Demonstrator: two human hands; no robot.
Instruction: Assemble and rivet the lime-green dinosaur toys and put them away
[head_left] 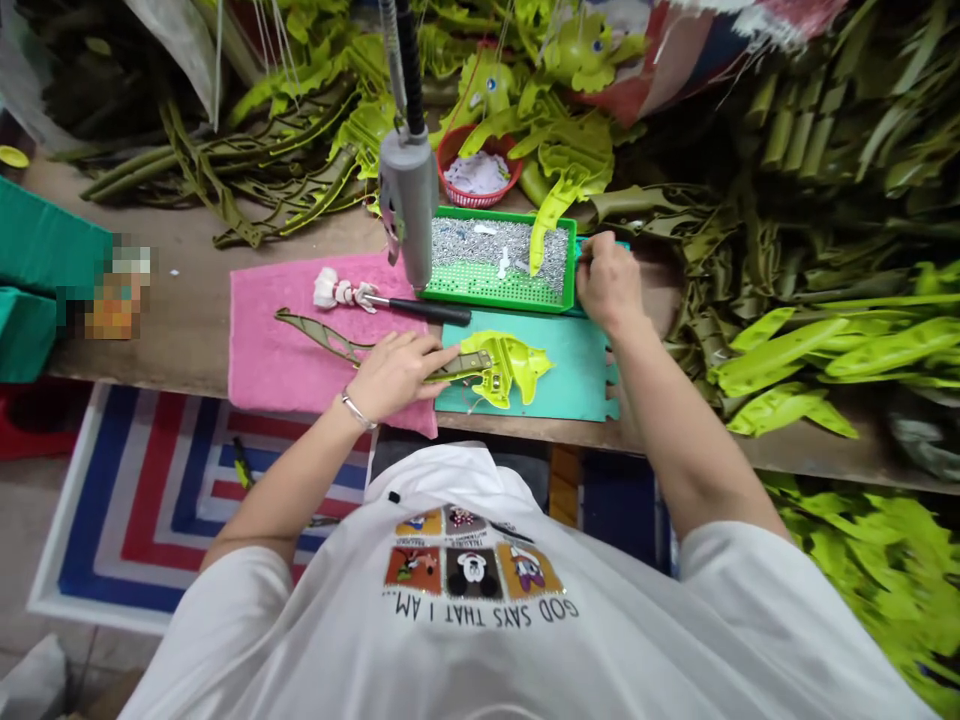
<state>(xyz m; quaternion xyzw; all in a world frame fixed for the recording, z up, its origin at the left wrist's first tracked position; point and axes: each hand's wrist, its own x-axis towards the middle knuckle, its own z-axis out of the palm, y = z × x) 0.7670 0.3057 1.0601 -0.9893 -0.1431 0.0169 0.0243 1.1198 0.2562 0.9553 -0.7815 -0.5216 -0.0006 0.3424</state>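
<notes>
My left hand (401, 375) holds a long olive-green plastic piece (319, 333) near its middle, fingers pressed over it. Its right end overlaps a lime-green moulded part (517, 368) on the teal mat (577, 350). My right hand (609, 280) is at the right end of the green tray (495, 297), fingers curled together by a small teal edge; what they grip, if anything, is hidden. Small silvery screws fill the back of that tray, with a lime-green piece (551, 222) lying over its rim. A black-handled tool (427, 308) with white wrapping rests on the pink cloth (262, 300).
A grey electric screwdriver (409, 200) hangs above the table, left of the tray. Behind the tray stands a red basket (480, 180). Olive pieces (225, 165) lie at the back left; olive and lime pieces (795, 350) pile up at right. A teal box (45, 250) stands far left.
</notes>
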